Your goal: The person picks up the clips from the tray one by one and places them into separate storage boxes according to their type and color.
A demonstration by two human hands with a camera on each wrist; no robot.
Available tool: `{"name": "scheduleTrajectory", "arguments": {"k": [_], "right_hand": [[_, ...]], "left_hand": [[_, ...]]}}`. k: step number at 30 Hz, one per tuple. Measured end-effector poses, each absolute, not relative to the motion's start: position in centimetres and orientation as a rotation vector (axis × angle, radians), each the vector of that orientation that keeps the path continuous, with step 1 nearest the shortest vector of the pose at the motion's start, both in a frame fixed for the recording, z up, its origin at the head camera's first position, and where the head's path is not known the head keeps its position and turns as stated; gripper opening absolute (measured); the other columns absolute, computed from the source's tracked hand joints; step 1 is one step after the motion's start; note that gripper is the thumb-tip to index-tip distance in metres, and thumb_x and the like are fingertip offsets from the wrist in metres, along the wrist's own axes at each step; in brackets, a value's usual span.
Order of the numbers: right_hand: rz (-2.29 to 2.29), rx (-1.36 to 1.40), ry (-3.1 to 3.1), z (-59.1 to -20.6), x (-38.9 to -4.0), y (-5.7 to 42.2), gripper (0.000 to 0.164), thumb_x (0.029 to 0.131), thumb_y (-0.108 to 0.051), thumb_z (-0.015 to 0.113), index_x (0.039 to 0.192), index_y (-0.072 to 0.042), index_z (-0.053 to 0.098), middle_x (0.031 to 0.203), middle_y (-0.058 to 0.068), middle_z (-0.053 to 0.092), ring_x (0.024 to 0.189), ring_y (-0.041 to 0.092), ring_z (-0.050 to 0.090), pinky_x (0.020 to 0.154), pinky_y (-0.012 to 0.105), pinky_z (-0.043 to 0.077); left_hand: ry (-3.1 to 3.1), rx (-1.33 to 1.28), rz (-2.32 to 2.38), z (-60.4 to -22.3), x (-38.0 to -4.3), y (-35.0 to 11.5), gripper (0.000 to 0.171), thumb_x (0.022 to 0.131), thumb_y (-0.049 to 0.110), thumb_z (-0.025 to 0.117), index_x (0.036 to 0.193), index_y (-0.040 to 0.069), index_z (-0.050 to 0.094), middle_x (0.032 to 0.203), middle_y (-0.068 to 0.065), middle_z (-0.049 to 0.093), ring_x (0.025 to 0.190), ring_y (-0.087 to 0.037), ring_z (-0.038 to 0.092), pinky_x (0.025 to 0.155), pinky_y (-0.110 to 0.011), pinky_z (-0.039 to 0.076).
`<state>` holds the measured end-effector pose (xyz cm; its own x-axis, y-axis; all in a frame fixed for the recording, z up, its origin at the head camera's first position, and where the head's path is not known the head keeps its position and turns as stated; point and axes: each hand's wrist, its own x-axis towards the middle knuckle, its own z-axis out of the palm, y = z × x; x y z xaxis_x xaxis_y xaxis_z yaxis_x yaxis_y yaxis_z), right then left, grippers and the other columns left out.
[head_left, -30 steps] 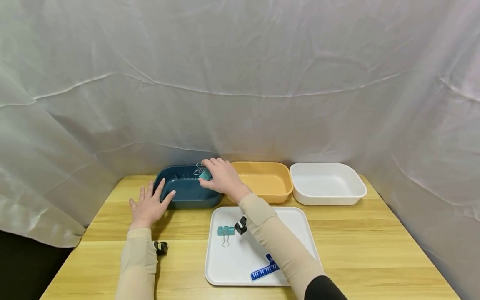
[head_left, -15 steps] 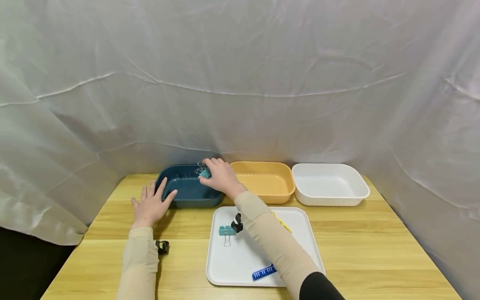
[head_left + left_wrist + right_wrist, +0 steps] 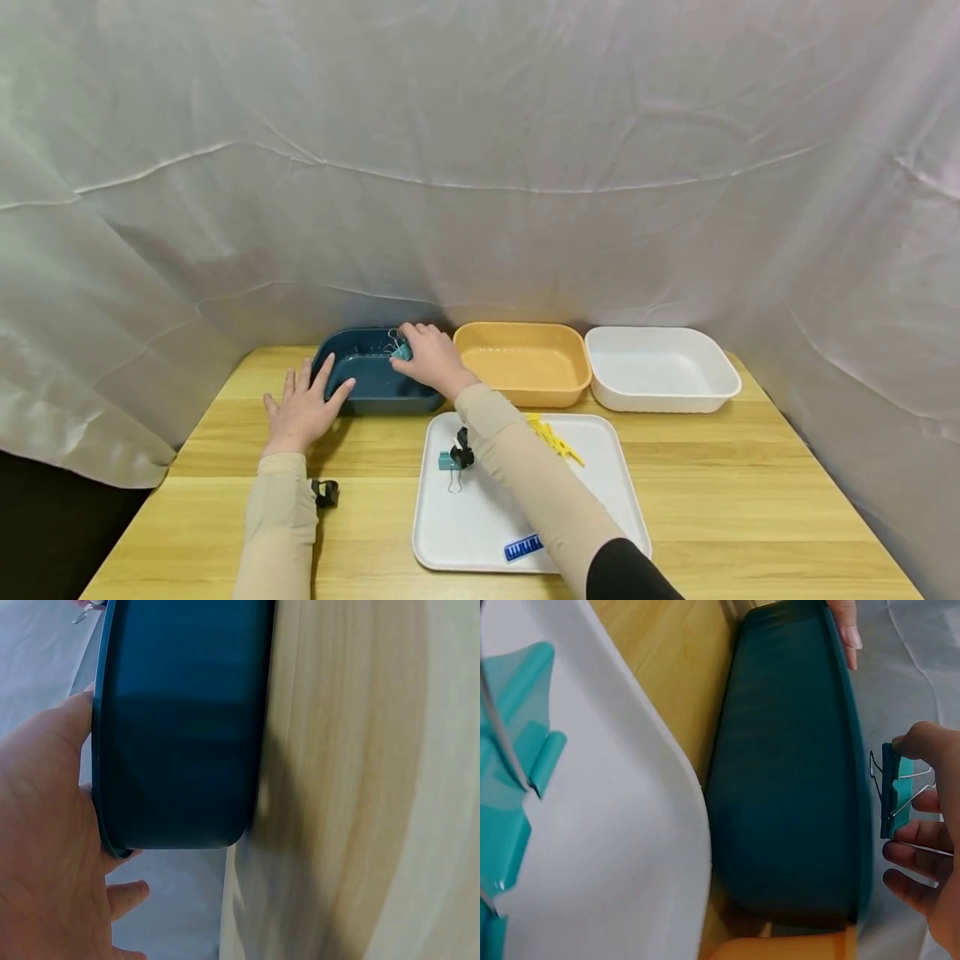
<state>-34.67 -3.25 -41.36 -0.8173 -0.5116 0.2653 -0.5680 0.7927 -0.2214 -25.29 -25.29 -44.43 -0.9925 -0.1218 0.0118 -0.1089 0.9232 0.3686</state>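
My right hand (image 3: 433, 360) pinches a teal binder clip (image 3: 898, 791) by its ends, above the right part of the dark blue bin (image 3: 378, 406). The clip's wire handles stick out to both sides in the right wrist view. My left hand (image 3: 302, 411) rests on the bin's left front rim with fingers straight and spread. Another teal binder clip (image 3: 448, 461) lies on the white tray (image 3: 480, 533), partly covered by the right wrist's camera. Also on the tray are yellow clothespins (image 3: 553, 437) and a blue clip with a piano-key pattern (image 3: 523, 547), partly hidden under the right sleeve.
A yellow bin (image 3: 525, 367) and a white bin (image 3: 660, 371) stand to the right of the blue one, in a row along the back of the wooden table (image 3: 735, 492). A pale grey curtain (image 3: 480, 167) hangs behind and around the table.
My right hand, still pinching the binder clip, has shifted slightly left over the blue bin. The yellow clothespins have come into view from behind the right sleeve. My left hand stays on the rim.
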Motion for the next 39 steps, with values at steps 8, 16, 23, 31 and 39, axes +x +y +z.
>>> {"name": "scheduleTrajectory", "arguments": {"k": [8,16,23,31,39], "right_hand": [[0.418,0.79,-2.883,-42.3,-35.1,-3.3,0.053,0.093,-0.05,0.06,0.135,-0.019,0.051,0.129,0.001,0.061,0.119,0.022,0.057,0.101,0.038,0.049],[0.387,0.792,-2.934,-42.9,-35.9,-3.1,0.055,0.094,-0.05,0.059,0.14,-0.021,0.049,0.137,0.002,0.058,0.126,0.024,0.053,0.105,0.042,0.046],[0.365,0.832,-2.969,-43.6,-36.2,-2.8,0.056,0.093,-0.048,0.061,0.142,-0.022,0.047,0.139,0.001,0.056,0.128,0.025,0.052,0.106,0.042,0.045],[0.218,0.852,-2.981,-43.7,-36.4,-2.3,0.06,0.093,-0.051,0.059,0.144,-0.023,0.046,0.144,0.0,0.054,0.133,0.024,0.048,0.109,0.041,0.043],[0.042,0.861,-3.005,-43.9,-36.1,-2.6,0.06,0.093,-0.052,0.058,0.145,-0.025,0.045,0.144,-0.001,0.055,0.132,0.024,0.049,0.11,0.042,0.042]], "left_hand": [[-3.044,0.187,-0.587,-44.5,-25.4,-25.1,0.081,0.094,0.071,0.03,0.158,0.028,0.007,0.164,-0.022,0.0,0.147,-0.053,-0.002,0.104,-0.082,-0.005],[-3.037,0.186,-0.581,-44.4,-25.3,-24.8,0.083,0.093,0.075,0.028,0.158,0.028,0.008,0.164,-0.022,0.001,0.147,-0.054,0.001,0.104,-0.082,-0.005],[-3.043,0.186,-0.57,-44.4,-25.1,-24.6,0.08,0.095,0.071,0.031,0.158,0.028,0.008,0.163,-0.022,0.002,0.147,-0.054,0.002,0.104,-0.082,-0.003],[-3.042,0.184,-0.588,-44.5,-25.2,-24.3,0.079,0.096,0.068,0.033,0.158,0.029,0.007,0.164,-0.021,0.001,0.147,-0.053,0.001,0.104,-0.082,-0.004],[-3.044,0.186,-0.59,-44.7,-25.3,-24.5,0.083,0.092,0.075,0.027,0.158,0.029,0.005,0.164,-0.02,0.0,0.147,-0.052,0.0,0.104,-0.081,-0.006]]}}
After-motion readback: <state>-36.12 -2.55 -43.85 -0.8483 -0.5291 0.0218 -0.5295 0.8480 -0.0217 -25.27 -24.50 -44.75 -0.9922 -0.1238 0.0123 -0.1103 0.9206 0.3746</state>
